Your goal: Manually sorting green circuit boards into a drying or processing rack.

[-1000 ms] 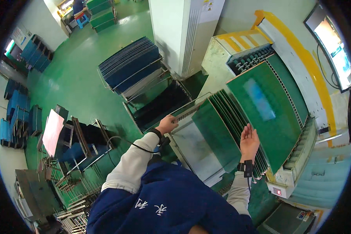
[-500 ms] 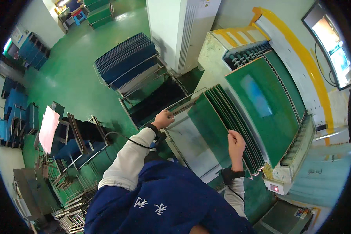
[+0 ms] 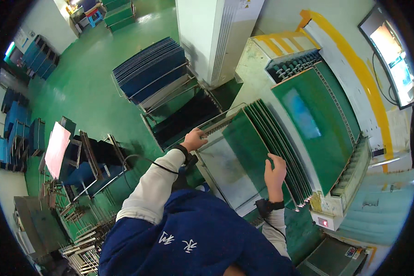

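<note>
My left hand has its fingers curled at the slotted side rail of a metal rack. The rack holds several green panels standing on edge side by side. My right hand is at the edge of the nearest green panel, fingers loosely bent and apart, with no panel gripped between them. A pale flat base shows in the rack between my arms. Beyond the standing panels, a large glossy green panel lies flat on the roller conveyor of a machine.
A second rack with blue panels stands ahead, beside a white cabinet. More metal racks and a pink sheet are at the left. A screen hangs at the far right. A cable runs along my left forearm.
My right hand's fingers have loosened from the nearest panel's edge and spread, the hand shifting slightly left. My left hand stays at the rack's rail. The view has shifted a little.
</note>
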The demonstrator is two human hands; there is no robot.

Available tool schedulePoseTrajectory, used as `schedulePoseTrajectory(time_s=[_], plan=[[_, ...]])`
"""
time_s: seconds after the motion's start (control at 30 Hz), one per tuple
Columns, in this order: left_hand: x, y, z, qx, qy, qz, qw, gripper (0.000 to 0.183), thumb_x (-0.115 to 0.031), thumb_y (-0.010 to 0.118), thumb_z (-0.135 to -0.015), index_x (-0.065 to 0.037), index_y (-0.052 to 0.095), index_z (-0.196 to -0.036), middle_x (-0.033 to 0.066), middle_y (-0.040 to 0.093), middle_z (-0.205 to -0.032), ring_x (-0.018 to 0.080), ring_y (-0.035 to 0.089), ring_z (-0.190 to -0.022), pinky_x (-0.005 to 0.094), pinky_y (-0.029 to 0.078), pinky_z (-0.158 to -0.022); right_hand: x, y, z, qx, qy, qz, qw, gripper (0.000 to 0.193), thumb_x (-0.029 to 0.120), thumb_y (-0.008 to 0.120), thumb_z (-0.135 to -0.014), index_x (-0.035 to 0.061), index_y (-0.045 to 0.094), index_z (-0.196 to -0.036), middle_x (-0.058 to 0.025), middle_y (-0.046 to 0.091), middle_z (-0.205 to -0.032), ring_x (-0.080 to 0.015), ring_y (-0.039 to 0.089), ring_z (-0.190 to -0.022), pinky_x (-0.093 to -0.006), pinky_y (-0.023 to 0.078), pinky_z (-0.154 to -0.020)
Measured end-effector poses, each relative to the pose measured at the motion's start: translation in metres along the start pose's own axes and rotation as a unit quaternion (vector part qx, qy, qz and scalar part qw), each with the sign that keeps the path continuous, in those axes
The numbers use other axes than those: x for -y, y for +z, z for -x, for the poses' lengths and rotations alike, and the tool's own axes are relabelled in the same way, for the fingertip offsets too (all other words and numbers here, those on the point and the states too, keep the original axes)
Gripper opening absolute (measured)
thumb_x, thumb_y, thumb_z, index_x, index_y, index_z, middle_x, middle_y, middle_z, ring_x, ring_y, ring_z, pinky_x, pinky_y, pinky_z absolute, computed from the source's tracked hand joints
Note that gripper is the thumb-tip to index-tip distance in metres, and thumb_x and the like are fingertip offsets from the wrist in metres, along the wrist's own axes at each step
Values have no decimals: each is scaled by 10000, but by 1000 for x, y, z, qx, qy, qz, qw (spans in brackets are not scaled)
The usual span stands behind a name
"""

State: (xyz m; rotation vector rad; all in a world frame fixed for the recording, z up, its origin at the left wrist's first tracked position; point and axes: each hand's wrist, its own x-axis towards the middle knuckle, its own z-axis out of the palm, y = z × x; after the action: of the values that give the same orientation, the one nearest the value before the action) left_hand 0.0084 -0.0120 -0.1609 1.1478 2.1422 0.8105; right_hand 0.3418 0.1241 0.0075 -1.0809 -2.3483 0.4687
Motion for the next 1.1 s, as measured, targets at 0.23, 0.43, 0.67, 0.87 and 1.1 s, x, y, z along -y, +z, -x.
schedulePoseTrajectory(time_s=[0.23,0.43,0.67,0.87,1.1], plan=[[5,0,-5,42,27,-38,998,341,-366,698,-706,-183,693,-993,84,602,-1100,304,551,-1118,459,448,-923,12,6,0,-6,13,53,998,212,53,659,-802,30,656,-1013,-126,654,-1028,-323,579,-1000,-420,461,-883],[23,-3,-20,141,41,3,989,468,-422,713,-728,-180,668,-1126,127,571,-1207,318,532,-1171,436,454,-951,22,22,-4,-11,68,64,996,247,31,660,-785,38,655,-1032,-111,655,-925,-311,564,-963,-418,437,-882],[22,-18,-29,208,72,73,973,543,-407,714,-731,-82,646,-1160,196,626,-1161,365,578,-1106,416,468,-944,18,43,-2,3,97,166,981,397,38,696,-756,62,632,-1147,-77,653,-917,-286,531,-959,-431,427,-876],[25,-25,-36,225,94,70,967,503,-367,669,-781,-45,634,-1166,204,651,-1069,371,613,-1021,417,486,-910,15,48,-8,-8,87,203,975,375,55,689,-769,73,626,-1138,-76,634,-949,-291,556,-973,-433,429,-882],[22,-47,-38,240,100,86,962,484,-337,671,-768,-56,640,-1161,192,654,-1069,365,615,-1006,439,498,-866,23,49,-14,-6,137,207,969,344,63,677,-784,67,622,-1124,-86,629,-957,-297,576,-948,-431,432,-878]])
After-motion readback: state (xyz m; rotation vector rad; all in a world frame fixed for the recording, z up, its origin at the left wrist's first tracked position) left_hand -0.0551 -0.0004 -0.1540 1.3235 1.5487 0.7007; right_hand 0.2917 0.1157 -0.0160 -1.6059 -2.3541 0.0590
